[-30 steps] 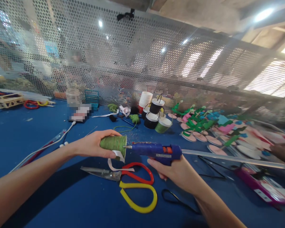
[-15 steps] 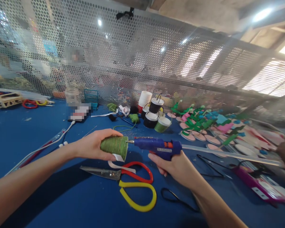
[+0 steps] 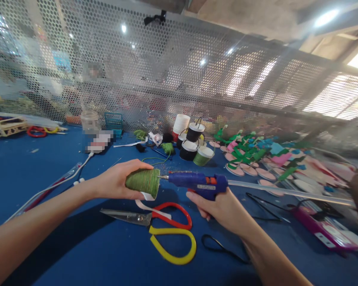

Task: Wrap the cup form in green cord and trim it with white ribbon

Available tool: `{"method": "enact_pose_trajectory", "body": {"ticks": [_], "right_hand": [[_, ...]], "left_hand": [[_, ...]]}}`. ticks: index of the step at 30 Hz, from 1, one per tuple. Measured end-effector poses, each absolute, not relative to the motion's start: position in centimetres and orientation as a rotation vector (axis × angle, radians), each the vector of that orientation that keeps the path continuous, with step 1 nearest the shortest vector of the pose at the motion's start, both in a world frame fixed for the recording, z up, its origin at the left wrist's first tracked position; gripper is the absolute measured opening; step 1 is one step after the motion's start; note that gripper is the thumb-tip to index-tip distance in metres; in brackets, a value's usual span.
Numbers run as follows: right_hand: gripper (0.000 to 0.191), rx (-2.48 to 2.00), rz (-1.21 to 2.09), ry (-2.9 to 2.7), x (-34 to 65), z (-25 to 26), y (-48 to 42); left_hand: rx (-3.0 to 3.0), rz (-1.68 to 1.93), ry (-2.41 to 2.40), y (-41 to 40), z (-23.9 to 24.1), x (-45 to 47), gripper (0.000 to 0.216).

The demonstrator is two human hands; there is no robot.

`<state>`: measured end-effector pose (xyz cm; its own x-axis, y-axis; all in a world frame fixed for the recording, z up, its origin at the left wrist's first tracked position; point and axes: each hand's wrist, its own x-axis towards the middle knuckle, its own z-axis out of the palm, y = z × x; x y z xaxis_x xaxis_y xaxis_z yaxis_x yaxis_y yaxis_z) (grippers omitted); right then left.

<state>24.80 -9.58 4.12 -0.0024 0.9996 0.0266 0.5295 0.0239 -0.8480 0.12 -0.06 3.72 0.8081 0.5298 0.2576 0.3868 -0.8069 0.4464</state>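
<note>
My left hand [image 3: 117, 180] is wrapped round a paper cup [image 3: 143, 182] wound with green yarn. The cup lies sideways, its rim end facing right, and a white paper strip [image 3: 153, 207] hangs from its lower edge. In my right hand [image 3: 217, 208] is a blue hot glue gun [image 3: 193, 182], a long clear glue stick [image 3: 262, 188] reaching out of its back. The gun's metal nozzle meets the cup at its rim end; whether they touch I cannot tell. Below both hands lie scissors [image 3: 173, 232] with one red and one yellow handle loop.
Yarn-wrapped cups [image 3: 189, 150] and a white cup stack [image 3: 181, 124] stand at the back. Green and pink felt pieces [image 3: 250, 153] on round bases lie right, near a purple power strip [image 3: 325, 230]. A phone [image 3: 100, 142] with a white cable lies left. Perforated metal mesh [image 3: 167, 79] rises behind.
The cup has turned and risen very slightly in my left hand. The glue gun stays at its rim, almost unmoved. The view has shifted a little.
</note>
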Motion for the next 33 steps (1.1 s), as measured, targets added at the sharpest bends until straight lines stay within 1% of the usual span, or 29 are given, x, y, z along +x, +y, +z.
{"method": "enact_pose_trajectory", "body": {"ticks": [11, 21, 33], "right_hand": [[0.031, -1.572, 0.884, -1.590, 24.5, 4.0, -9.7], [0.028, -1.521, 0.896, -1.664, 24.7, 3.7, -10.2], [0.025, -1.487, 0.897, -1.679, 24.6, 3.8, -10.5]], "left_hand": [[2.555, 0.512, 0.709, -0.2, 4.0, 0.3, 0.058], [2.207, 0.449, 0.784, -0.3, 4.2, 0.5, 0.055], [1.884, 0.485, 0.763, -0.2, 4.1, 0.7, 0.053]]}}
